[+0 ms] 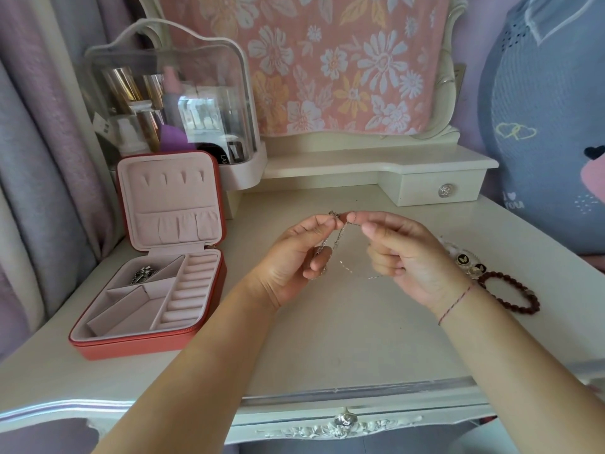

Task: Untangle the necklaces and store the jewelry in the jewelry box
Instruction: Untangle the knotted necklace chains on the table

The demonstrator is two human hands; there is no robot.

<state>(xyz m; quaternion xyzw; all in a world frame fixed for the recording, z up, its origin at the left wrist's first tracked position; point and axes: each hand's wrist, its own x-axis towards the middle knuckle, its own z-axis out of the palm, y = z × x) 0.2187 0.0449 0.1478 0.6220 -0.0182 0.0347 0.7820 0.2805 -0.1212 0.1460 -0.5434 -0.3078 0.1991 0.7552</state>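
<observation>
Cream-white desk (327,339) here; a silver necklace (341,232) is pinched above it by the left hand (294,260) and right hand (412,257). The red jewelry box (131,348) is parked open left of them, floral cloth (327,60) hung behind.

Under my grip on the chain (340,244) the table (327,339) lies bare, and toward me as well. Left of my left hand (294,257) runs a bare strip, then the box (131,348), its lid (170,198) upright and walling that side. Just beside my right hand (415,260) lie charms (468,263) and a bead bracelet (510,293), blocking a flat sweep that way. Beyond my grip the top is bare up to the drawer shelf (425,188).
</observation>
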